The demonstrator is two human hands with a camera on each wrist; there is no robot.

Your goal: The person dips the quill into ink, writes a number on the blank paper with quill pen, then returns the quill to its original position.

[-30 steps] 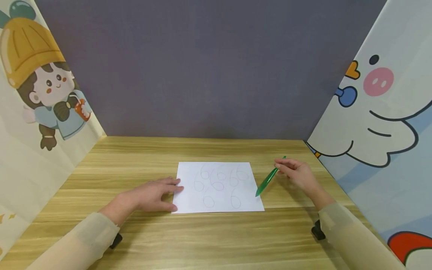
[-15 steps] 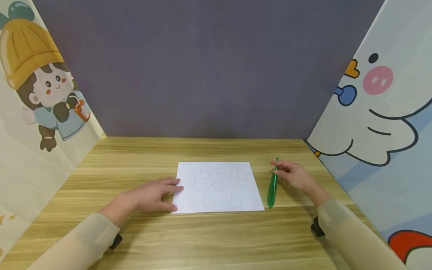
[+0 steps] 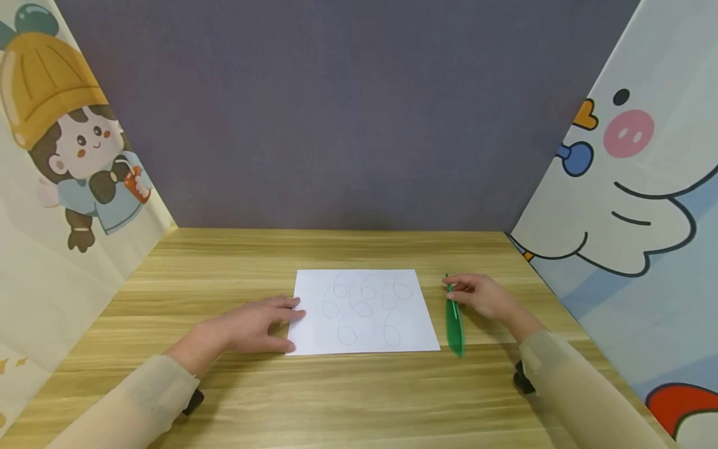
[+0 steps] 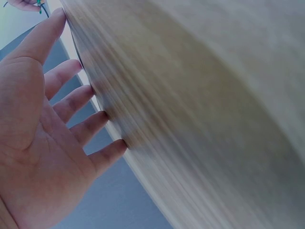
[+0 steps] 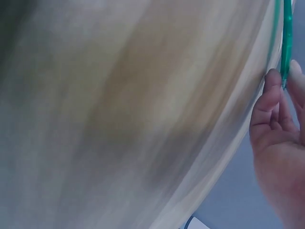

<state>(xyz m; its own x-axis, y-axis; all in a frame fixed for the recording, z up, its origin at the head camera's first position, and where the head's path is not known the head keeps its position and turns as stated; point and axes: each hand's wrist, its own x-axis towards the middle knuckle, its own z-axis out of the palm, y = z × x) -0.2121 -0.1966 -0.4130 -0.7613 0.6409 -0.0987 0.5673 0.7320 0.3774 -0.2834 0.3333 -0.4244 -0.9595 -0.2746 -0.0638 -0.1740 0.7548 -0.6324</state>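
A sheet of white paper (image 3: 367,318) marked with several faint figure 6s lies on the table. My left hand (image 3: 252,325) rests at its left edge with the fingers spread and nothing gripped. In the left wrist view, that hand's (image 4: 52,124) fingertips touch the table surface. To the right of the sheet, my right hand (image 3: 485,298) pinches one end of a slim green pen (image 3: 455,327) between thumb and fingers. Its lower part is blurred in the head view and hangs toward the near side. The right wrist view shows the pen's (image 5: 286,43) green, see-through barrel at the fingertips.
The wooden table (image 3: 314,399) ends at a dark grey wall (image 3: 348,118) at the back. Printed cartoon panels stand at the left (image 3: 84,143) and right (image 3: 622,187). A dark camera sits on each wrist.
The pen has swung from slanting over the paper's right edge to hanging nearly upright beside it. My right hand has shifted slightly left and nearer. The left hand and paper have stayed put.
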